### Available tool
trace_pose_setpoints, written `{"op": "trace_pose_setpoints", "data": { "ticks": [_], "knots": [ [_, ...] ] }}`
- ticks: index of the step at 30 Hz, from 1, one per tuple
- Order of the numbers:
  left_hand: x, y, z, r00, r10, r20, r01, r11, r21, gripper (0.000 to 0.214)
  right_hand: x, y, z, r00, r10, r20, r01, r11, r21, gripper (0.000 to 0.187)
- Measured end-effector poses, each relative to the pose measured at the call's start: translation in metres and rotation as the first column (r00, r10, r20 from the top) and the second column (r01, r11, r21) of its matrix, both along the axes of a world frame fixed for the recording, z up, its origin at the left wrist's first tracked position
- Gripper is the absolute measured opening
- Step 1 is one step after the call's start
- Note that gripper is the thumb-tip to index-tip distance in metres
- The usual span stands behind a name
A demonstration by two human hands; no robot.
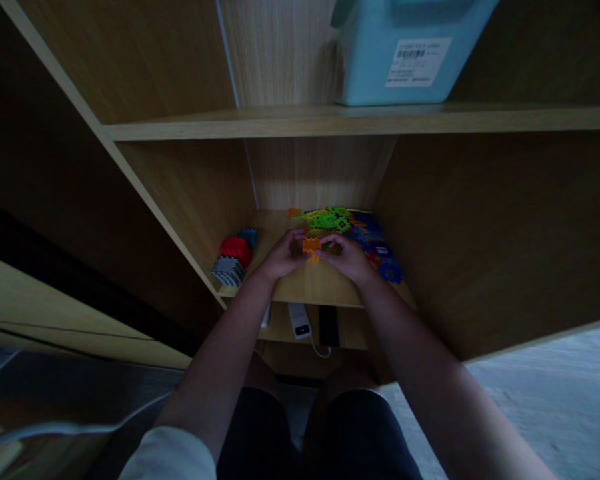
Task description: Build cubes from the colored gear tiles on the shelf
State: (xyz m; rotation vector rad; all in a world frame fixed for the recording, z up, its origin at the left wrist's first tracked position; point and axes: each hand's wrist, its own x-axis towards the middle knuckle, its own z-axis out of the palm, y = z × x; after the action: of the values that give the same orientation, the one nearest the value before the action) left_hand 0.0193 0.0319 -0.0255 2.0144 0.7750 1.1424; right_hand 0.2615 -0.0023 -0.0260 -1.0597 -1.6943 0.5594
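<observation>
Both my hands reach into a lower compartment of a wooden shelf unit [305, 287]. My left hand [283, 255] and my right hand [349, 257] meet in the middle, fingers closed around an orange toothed plastic piece [311, 247]. Just behind them lies a heap of green and yellow interlocking pieces [327, 219]. Several blue pieces [380, 250] are spread to the right of my right hand. To the left of my left hand sit a red block [236, 249], a small blue block [249, 236] and a grey-and-white block [228, 270].
A light blue plastic bin [405, 50] with a white label stands on the shelf above. On the shelf below lie a white power bank [299, 320] with a cable and a black device [329, 325]. Wooden side walls enclose the compartment. Grey floor shows at right.
</observation>
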Motion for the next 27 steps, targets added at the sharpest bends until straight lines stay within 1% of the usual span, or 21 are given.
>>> {"op": "trace_pose_setpoints", "data": {
  "ticks": [4, 8, 11, 13, 15, 16, 17, 19, 20, 21, 22, 23, 27],
  "knots": [
    [0.000, -0.002, 0.003, 1.000, 0.007, -0.011, -0.007, 1.000, 0.001, 0.070, 0.000, 0.000, 0.000, 1.000, 0.006, 0.005, -0.006, 1.000, 0.011, 0.040],
    [0.001, -0.003, 0.006, 0.999, 0.027, -0.024, -0.027, 1.000, 0.014, 0.072, 0.000, -0.002, 0.003, 1.000, -0.025, 0.011, 0.025, 0.999, 0.031, 0.040],
    [0.002, -0.004, 0.006, 0.996, 0.087, -0.020, -0.087, 0.996, 0.006, 0.058, 0.001, -0.004, 0.006, 0.996, -0.078, 0.044, 0.075, 0.995, 0.069, 0.033],
    [0.002, -0.002, 0.006, 0.986, 0.167, -0.004, -0.167, 0.986, 0.001, 0.048, 0.004, -0.004, 0.008, 0.981, -0.162, 0.107, 0.150, 0.983, 0.109, 0.031],
    [0.001, -0.001, 0.005, 0.963, 0.269, 0.005, -0.269, 0.963, 0.005, 0.047, 0.009, -0.003, 0.009, 0.938, -0.291, 0.187, 0.262, 0.951, 0.163, 0.033],
    [0.000, 0.000, 0.005, 0.948, 0.318, 0.006, -0.318, 0.948, 0.011, 0.049, 0.012, -0.001, 0.009, 0.903, -0.369, 0.219, 0.332, 0.924, 0.191, 0.035],
    [-0.001, 0.001, 0.005, 0.934, 0.356, 0.003, -0.356, 0.934, 0.018, 0.052, 0.014, 0.000, 0.010, 0.859, -0.451, 0.241, 0.407, 0.888, 0.213, 0.037],
    [-0.002, 0.003, 0.005, 0.916, 0.402, 0.002, -0.402, 0.915, 0.022, 0.056, 0.020, 0.004, 0.010, 0.758, -0.600, 0.254, 0.554, 0.799, 0.234, 0.040],
    [-0.003, 0.004, 0.006, 0.912, 0.411, -0.002, -0.411, 0.912, 0.019, 0.057, 0.022, 0.007, 0.010, 0.713, -0.652, 0.257, 0.611, 0.758, 0.228, 0.041],
    [-0.003, 0.004, 0.006, 0.909, 0.417, -0.006, -0.417, 0.909, 0.014, 0.057, 0.024, 0.009, 0.009, 0.678, -0.683, 0.272, 0.650, 0.730, 0.214, 0.042],
    [-0.003, 0.004, 0.006, 0.907, 0.420, -0.011, -0.420, 0.907, 0.009, 0.057, 0.025, 0.012, 0.009, 0.656, -0.692, 0.301, 0.669, 0.718, 0.194, 0.042],
    [-0.003, 0.005, 0.007, 0.906, 0.423, -0.013, -0.423, 0.906, 0.007, 0.057, 0.026, 0.014, 0.009, 0.644, -0.684, 0.343, 0.673, 0.720, 0.172, 0.042],
    [-0.001, 0.005, 0.007, 0.913, 0.408, -0.006, -0.408, 0.913, 0.016, 0.057, 0.032, 0.025, 0.005, 0.627, -0.592, 0.506, 0.636, 0.765, 0.107, 0.036]
  ]
}}
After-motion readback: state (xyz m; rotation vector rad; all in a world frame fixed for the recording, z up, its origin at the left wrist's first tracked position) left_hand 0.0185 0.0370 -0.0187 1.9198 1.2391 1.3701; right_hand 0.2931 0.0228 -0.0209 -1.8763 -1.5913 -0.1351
